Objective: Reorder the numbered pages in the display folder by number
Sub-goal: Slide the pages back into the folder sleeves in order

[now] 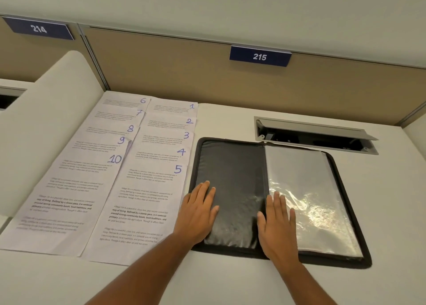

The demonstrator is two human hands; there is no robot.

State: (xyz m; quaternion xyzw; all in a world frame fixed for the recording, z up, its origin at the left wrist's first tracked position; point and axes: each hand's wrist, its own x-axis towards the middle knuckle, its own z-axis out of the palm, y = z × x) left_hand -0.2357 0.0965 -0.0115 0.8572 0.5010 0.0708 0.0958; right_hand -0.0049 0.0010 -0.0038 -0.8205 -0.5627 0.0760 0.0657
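Head view: cream desk [230, 279], tan partition [161, 62], both hands [198, 212] flat, grip apart, on open folder [235, 166].

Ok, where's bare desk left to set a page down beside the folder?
Bare desk lies behind the display folder, between page 1 and the cable hatch; more along the front edge and right of the folder. The left is crowded: two overlapping columns of numbered pages. Both hands, left and right, rest flat on the folder.

Black display folder [232, 185] lies open flat, empty sleeves showing; numbered pages [138, 166] fan in two overlapping columns beside it.
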